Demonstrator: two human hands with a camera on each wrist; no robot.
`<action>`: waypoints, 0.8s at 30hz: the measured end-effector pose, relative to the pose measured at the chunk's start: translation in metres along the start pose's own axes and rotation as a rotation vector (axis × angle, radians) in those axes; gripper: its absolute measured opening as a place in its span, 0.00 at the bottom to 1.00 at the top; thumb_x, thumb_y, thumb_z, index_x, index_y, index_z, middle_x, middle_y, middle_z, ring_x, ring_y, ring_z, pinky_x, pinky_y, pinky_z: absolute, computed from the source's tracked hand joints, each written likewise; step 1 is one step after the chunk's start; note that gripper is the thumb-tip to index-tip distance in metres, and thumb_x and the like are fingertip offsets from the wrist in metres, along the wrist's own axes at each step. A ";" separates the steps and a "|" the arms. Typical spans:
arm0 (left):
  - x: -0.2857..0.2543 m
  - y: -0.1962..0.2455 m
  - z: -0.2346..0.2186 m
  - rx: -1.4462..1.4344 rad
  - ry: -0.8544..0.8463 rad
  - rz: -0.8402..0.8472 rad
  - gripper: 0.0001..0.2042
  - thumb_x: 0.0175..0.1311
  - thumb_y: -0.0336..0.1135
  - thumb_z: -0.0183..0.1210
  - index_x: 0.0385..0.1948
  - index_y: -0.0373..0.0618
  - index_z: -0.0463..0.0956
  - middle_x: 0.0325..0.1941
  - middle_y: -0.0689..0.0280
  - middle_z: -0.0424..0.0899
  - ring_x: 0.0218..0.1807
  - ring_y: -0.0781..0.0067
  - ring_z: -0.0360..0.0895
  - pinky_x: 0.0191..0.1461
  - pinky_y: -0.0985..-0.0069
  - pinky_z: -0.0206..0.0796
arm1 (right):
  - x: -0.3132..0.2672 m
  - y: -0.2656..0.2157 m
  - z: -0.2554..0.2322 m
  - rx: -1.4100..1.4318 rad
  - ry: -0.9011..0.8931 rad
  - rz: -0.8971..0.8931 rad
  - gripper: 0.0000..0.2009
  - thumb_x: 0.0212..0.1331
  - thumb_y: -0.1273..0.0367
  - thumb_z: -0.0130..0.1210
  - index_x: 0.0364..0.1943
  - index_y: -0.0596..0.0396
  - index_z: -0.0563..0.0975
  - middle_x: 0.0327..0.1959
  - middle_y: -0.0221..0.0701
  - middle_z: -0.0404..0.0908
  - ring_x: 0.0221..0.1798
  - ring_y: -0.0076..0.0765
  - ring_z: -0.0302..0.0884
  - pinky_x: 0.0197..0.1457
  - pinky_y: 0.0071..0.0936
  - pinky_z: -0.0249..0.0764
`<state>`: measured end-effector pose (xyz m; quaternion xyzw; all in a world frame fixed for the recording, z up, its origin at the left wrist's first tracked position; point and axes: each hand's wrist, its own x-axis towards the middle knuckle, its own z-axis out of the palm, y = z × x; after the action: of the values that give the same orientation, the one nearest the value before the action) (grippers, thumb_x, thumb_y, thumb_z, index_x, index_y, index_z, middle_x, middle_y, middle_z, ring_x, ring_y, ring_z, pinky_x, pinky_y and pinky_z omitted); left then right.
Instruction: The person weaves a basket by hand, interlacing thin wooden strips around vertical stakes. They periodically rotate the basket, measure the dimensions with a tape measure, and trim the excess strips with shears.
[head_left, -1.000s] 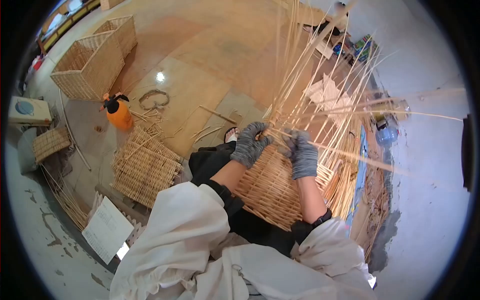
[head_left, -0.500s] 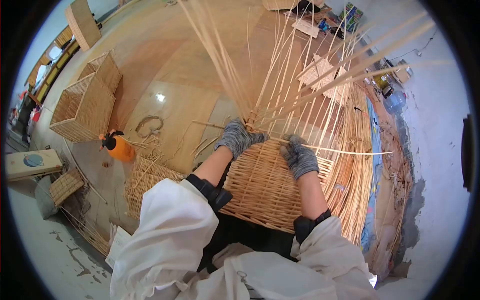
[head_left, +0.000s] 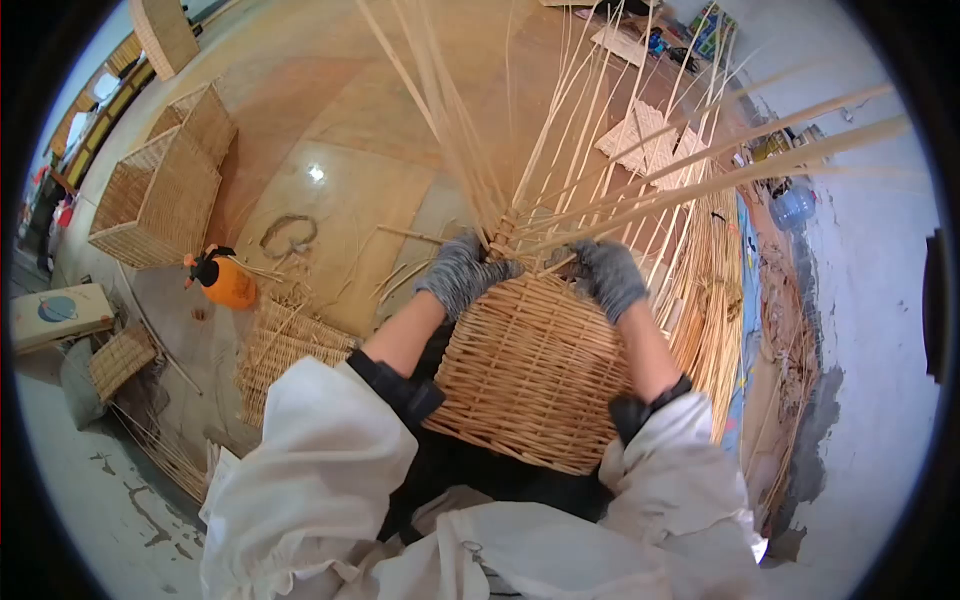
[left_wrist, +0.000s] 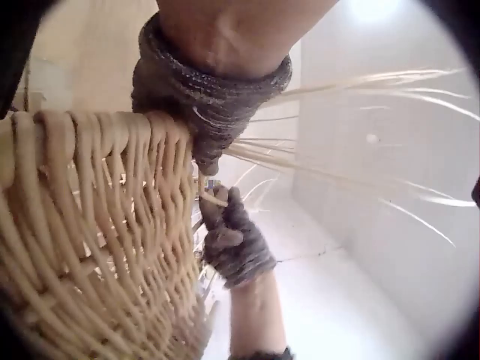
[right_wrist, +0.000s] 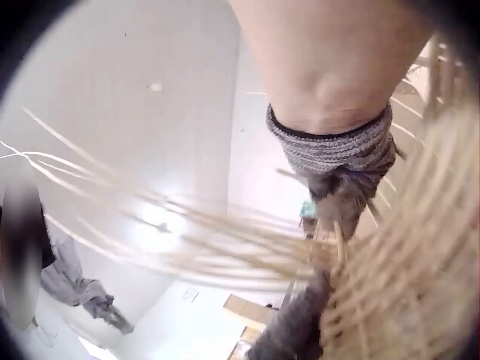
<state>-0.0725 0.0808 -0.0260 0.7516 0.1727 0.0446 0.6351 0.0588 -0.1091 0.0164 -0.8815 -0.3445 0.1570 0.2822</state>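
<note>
A woven wicker basket (head_left: pixel 530 375) rests over the person's lap, with long pale rods (head_left: pixel 575 130) fanning out from its far edge. The gloved left hand (head_left: pixel 462 277) grips the far left corner, beside a wrapped bunch of rods (head_left: pixel 503 230). At the far right of the same edge is the gloved right hand (head_left: pixel 608 275). In the left wrist view the right hand (left_wrist: pixel 238 247) pinches a short length of wicker rod (left_wrist: pixel 215 199), just beyond the left hand (left_wrist: pixel 199 112). The right wrist view is blurred; both hands meet there at the weave (right_wrist: pixel 405 285).
An orange spray bottle (head_left: pixel 230 284) and a flat woven panel (head_left: pixel 290 355) lie left. Behind them stands a box-shaped wicker basket (head_left: pixel 165 190). Bundled rods (head_left: pixel 705 310) lie along the right, near the wall (head_left: pixel 860 300). A water jug (head_left: pixel 793 207) is farther back.
The basket's woven face has tipped into fuller view and the rods have swung left. The right hand came away from the long rod it worked with, then moved slightly up and right along the edge.
</note>
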 end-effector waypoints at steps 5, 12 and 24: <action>-0.003 0.008 0.016 0.061 0.147 -0.106 0.20 0.50 0.35 0.66 0.42 0.36 0.71 0.38 0.60 0.79 0.37 0.73 0.74 0.43 0.76 0.68 | 0.075 -0.012 -0.015 0.022 -0.166 0.066 0.11 0.51 0.68 0.57 0.39 0.55 0.77 0.43 0.40 0.77 0.50 0.41 0.74 0.51 0.30 0.72; -0.014 0.037 0.020 -0.354 0.222 -0.251 0.20 0.49 0.29 0.64 0.44 0.35 0.69 0.38 0.59 0.77 0.37 0.70 0.75 0.41 0.76 0.71 | 0.096 -0.032 0.022 0.715 0.455 0.368 0.19 0.60 0.55 0.49 0.41 0.58 0.73 0.25 0.33 0.75 0.30 0.38 0.72 0.39 0.28 0.72; -0.170 0.107 0.004 0.183 0.567 0.679 0.14 0.55 0.33 0.58 0.42 0.39 0.73 0.47 0.56 0.73 0.46 0.65 0.71 0.53 0.73 0.62 | -0.096 0.026 0.030 0.849 0.497 0.312 0.05 0.54 0.71 0.51 0.33 0.55 0.75 0.31 0.33 0.76 0.34 0.31 0.75 0.29 0.27 0.72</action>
<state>-0.2083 0.0089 0.1030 0.7767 0.0865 0.4391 0.4432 -0.0099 -0.1799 -0.0154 -0.7407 -0.0370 0.1090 0.6619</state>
